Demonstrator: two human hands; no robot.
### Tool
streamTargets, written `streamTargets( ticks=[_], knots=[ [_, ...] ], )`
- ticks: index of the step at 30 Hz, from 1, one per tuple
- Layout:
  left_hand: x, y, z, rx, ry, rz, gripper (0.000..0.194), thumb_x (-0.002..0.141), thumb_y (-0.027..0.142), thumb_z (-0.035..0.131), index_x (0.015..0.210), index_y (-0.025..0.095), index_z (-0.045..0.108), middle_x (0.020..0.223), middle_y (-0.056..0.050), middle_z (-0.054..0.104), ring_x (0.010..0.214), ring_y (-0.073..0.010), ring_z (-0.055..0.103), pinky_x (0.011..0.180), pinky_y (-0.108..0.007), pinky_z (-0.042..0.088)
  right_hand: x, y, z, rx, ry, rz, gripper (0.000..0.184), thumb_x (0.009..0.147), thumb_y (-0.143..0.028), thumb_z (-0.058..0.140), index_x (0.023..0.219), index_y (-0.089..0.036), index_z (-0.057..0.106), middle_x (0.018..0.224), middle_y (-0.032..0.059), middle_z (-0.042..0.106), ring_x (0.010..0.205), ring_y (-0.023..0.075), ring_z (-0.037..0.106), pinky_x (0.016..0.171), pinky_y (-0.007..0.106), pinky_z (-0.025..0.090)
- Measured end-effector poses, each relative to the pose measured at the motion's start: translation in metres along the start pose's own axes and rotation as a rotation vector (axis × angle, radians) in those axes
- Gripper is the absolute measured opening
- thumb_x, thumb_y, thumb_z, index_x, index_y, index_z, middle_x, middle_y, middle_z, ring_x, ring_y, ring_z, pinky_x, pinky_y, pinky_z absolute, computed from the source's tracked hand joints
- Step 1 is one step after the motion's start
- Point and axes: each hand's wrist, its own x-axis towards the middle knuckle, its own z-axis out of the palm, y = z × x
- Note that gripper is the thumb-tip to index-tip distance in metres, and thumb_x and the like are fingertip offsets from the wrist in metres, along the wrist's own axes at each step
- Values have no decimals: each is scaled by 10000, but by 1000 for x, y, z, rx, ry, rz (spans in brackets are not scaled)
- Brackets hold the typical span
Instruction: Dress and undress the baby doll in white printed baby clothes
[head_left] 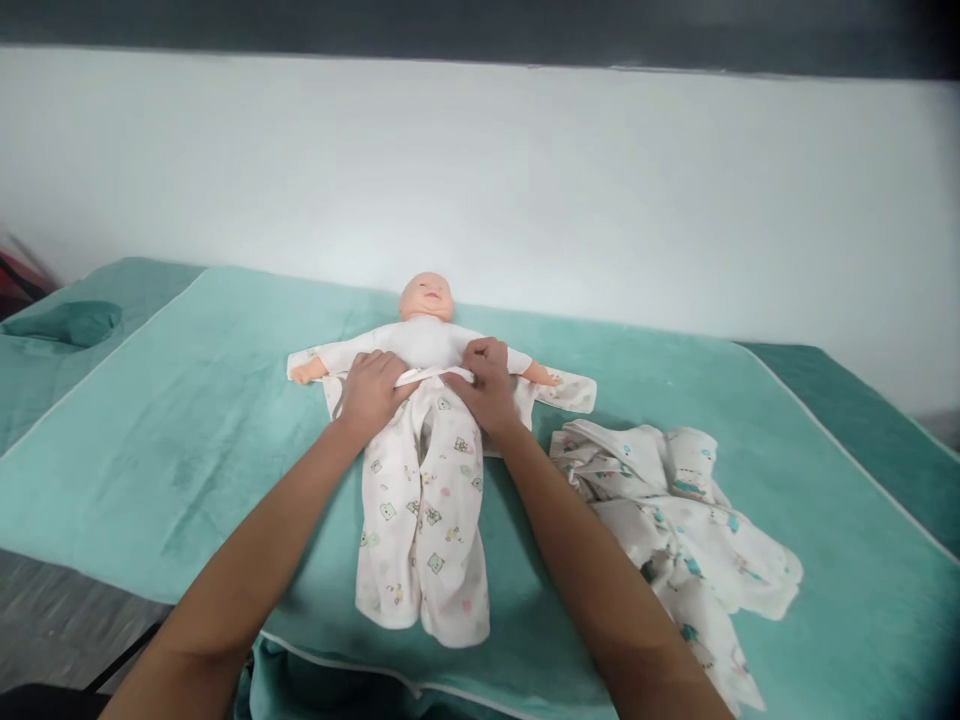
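Note:
A baby doll (426, 342) lies on its back with its head toward the wall and both arms stretched out. Patterned baby pants (424, 500) cover its lower body, the legs pointing toward me. My left hand (373, 392) grips the waistband on the left side, and my right hand (487, 385) grips it on the right. Between my two hands the waistband is drawn across the doll's belly. Under the doll a printed baby shirt (568, 391) is spread, one sleeve showing past the doll's hand on the right. The doll's legs and feet are hidden.
Crumpled white baby clothes (675, 510) with a teal print lie to the right of the doll. A green cover (187, 430) spreads over the bed, which meets a white wall (480, 180) behind. Grey floor (67, 620) shows at the lower left.

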Motion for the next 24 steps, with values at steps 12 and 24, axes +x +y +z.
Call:
streamTargets(
  ticks=[12, 24],
  knots=[
    [-51, -31, -65, -214, -524, 92, 436, 801, 578, 700, 1031, 218, 611, 992, -43, 694, 889, -255, 649, 748, -326, 439, -60, 0, -45, 9, -436, 165, 365, 740, -478, 766, 943, -221, 605, 884, 23, 601, 795, 204, 552, 775, 351, 477],
    [-100, -17, -49, -302, -391, 75, 391, 861, 565, 657, 1022, 215, 594, 1116, -45, 639, 931, -226, 639, 761, -327, 451, -116, -47, -41, -7, -400, 269, 209, 785, -420, 666, 822, -228, 592, 797, 12, 610, 824, 217, 544, 757, 318, 419]
  ],
)
